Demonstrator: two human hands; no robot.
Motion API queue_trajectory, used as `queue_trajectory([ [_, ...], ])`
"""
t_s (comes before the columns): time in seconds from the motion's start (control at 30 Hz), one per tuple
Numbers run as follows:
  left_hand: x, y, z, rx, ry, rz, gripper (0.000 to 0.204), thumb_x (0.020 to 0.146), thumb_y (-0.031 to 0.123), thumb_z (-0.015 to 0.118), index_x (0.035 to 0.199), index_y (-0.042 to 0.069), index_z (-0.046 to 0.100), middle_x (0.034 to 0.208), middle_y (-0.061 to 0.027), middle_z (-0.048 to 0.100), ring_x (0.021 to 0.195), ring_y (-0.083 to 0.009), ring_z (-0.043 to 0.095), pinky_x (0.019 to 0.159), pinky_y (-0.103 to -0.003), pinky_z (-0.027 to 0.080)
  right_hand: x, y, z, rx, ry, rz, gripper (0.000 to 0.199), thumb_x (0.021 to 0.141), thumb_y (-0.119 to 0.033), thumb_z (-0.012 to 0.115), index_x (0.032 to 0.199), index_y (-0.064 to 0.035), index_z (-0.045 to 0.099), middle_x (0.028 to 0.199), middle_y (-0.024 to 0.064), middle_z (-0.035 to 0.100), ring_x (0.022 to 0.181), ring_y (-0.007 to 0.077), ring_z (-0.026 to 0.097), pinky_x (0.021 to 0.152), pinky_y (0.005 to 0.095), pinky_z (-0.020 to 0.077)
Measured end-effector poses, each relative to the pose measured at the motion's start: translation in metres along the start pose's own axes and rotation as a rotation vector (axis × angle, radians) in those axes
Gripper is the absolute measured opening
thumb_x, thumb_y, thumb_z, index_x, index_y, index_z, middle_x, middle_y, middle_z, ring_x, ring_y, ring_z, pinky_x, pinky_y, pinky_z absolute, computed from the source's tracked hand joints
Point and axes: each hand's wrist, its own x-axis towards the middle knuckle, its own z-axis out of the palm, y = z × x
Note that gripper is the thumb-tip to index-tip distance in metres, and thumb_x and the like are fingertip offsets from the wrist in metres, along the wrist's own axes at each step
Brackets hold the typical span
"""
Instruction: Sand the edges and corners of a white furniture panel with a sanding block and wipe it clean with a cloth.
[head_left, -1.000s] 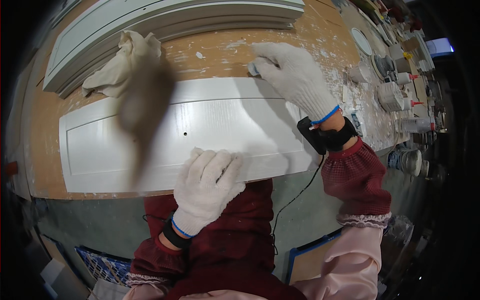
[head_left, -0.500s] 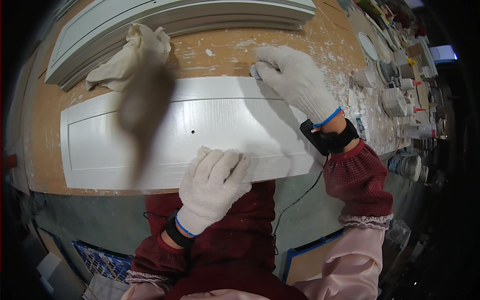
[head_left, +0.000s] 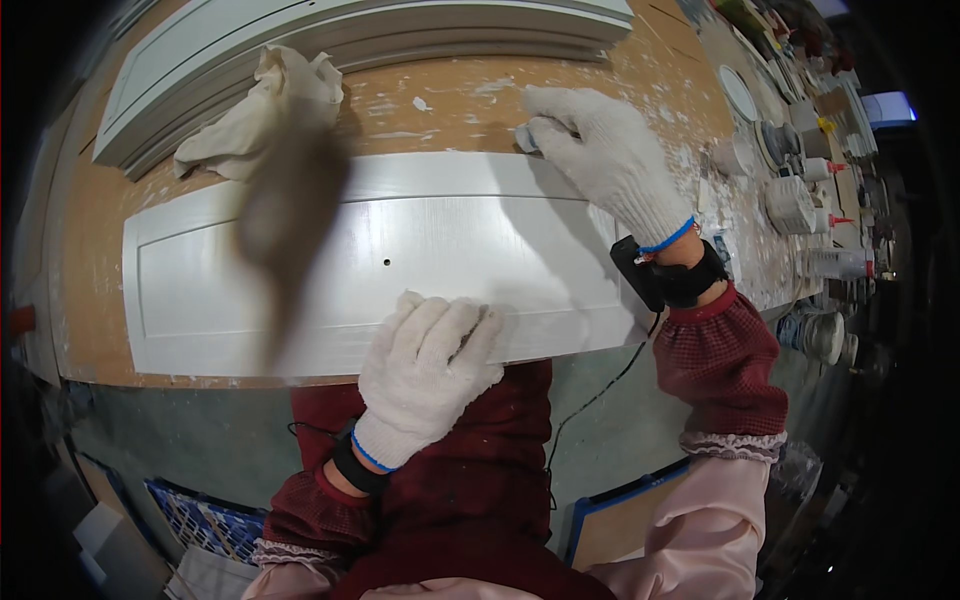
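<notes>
A white panel (head_left: 320,235) with a framed edge and a small dark hole lies on the workbench before me. My left hand (head_left: 425,365), in a white knit glove, rests over the panel's near edge with its fingers stretched out flat. At the far edge, toward the right, my gloved right hand (head_left: 600,155) is closed with its fingertips round a small grey pad (head_left: 525,138). The pad looks like folded sandpaper, and most of it is hidden by the glove. It sits against the panel's far edge.
More white panels (head_left: 400,50) are stacked at the back, with a crumpled cream cloth (head_left: 250,120) beside them. Red-tipped bottles (head_left: 815,170) and tubs (head_left: 790,205) line the right side. A blurred brown shape (head_left: 295,215) hides part of the panel. A cable (head_left: 590,400) hangs from my right wrist.
My right hand has slid slightly to the right along the panel's far edge with the grey pad. My left hand has stayed in place.
</notes>
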Motion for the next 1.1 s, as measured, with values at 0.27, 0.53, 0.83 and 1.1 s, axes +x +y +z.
queue_trajectory([
  [0.27,-0.004,-0.003,0.006,0.023,0.1,0.026,0.056,0.044,0.02,0.077,0.097,0.004,0.065,0.095,-0.0057,0.057,0.081,-0.0241,0.058,0.064,-0.038,0.046,0.005,0.001,-0.012,-0.227,-0.157,0.007,0.024,0.088,-0.026,0.053,0.101,-0.0077,0.063,0.084,0.0177,0.063,0.084,0.0353,0.062,0.075,0.0432,0.0495],
  [0.53,-0.003,-0.002,-0.004,0.003,-0.015,-0.001,0.056,0.046,0.022,0.078,0.098,0.005,0.066,0.098,-0.0045,0.058,0.084,-0.0237,0.058,0.067,-0.039,0.046,-0.046,0.053,-0.043,0.11,0.13,0.305,0.025,0.09,-0.025,0.052,0.1,-0.0056,0.064,0.085,0.0151,0.066,0.077,0.0286,0.064,0.073,0.0332,0.0491],
  [0.83,-0.001,0.001,-0.006,0.0,-0.028,-0.015,0.053,0.046,0.024,0.077,0.094,0.004,0.066,0.094,-0.0051,0.057,0.08,-0.0243,0.057,0.067,-0.039,0.046,-0.041,0.044,-0.032,-0.009,0.086,0.312,0.023,0.089,-0.025,0.052,0.096,-0.0068,0.064,0.085,0.0179,0.065,0.082,0.0332,0.064,0.073,0.0393,0.0487],
  [1.1,-0.003,-0.003,0.0,-0.032,0.022,0.019,0.054,0.046,0.023,0.077,0.095,0.003,0.065,0.093,-0.0058,0.056,0.079,-0.0251,0.056,0.066,-0.04,0.045,-0.049,0.04,-0.027,-0.061,0.152,0.237,0.023,0.087,-0.023,0.054,0.098,-0.0046,0.063,0.094,0.0173,0.065,0.09,0.0357,0.063,0.076,0.0417,0.0484],
])
